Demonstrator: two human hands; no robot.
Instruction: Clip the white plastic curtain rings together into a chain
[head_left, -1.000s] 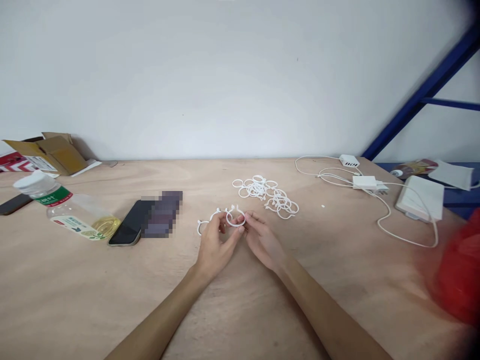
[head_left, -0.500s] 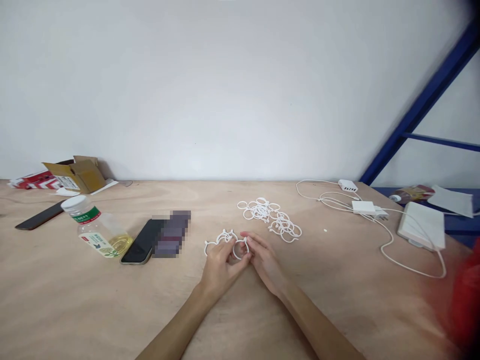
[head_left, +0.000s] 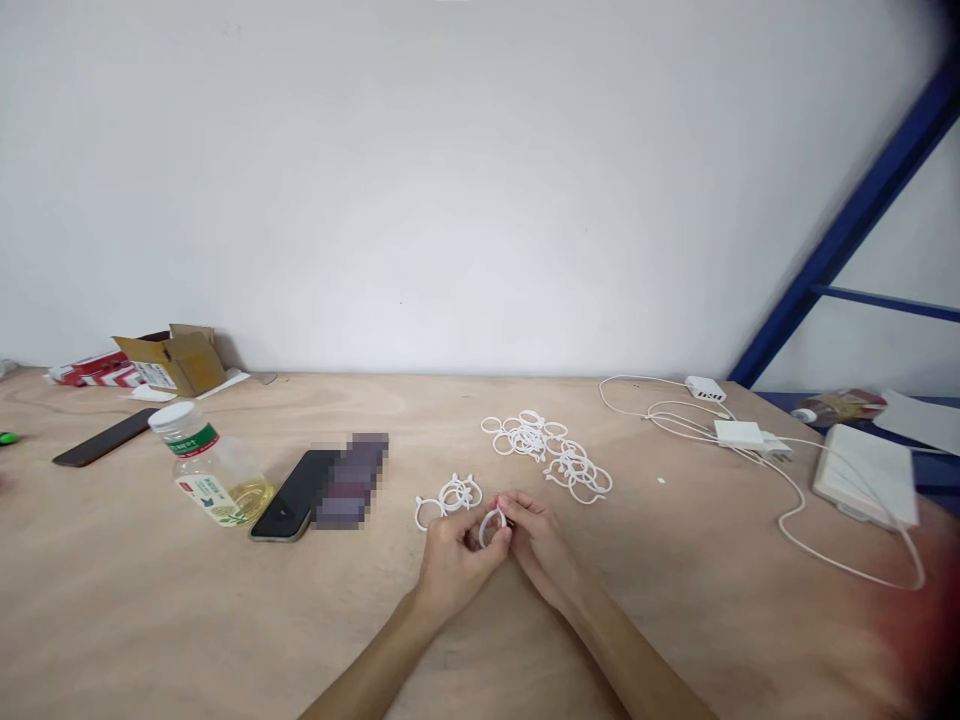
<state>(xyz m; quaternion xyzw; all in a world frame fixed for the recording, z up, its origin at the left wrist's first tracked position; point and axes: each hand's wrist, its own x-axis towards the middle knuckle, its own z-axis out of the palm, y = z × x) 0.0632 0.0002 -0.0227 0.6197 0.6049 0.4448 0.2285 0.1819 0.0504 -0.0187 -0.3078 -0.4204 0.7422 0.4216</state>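
Between my two hands is a white plastic ring [head_left: 484,527], tilted so that it shows as a narrow oval. My left hand [head_left: 459,560] is closed round its left side, thumb and fingers pinching it. The fingertips of my right hand [head_left: 541,540] grip the ring's right edge, hiding that part. Just beyond my left hand lies a small group of white rings [head_left: 454,494] with little knobs on them. Farther back and to the right, a larger heap of similar rings [head_left: 529,436] spreads over the wooden table [head_left: 360,620].
To the left stand a bottle of yellow liquid [head_left: 217,485], a phone [head_left: 289,505], a dark flat object [head_left: 105,437] and an open cardboard box [head_left: 187,362]. At right are white cables with a charger [head_left: 739,434] and a white box [head_left: 862,475]. A blue metal frame [head_left: 840,220] rises behind.
The ring has turned from nearly face-on to a narrow oval, and my fingers have closed tighter round it. The whole view has shifted slightly, so things appear lower and farther right.
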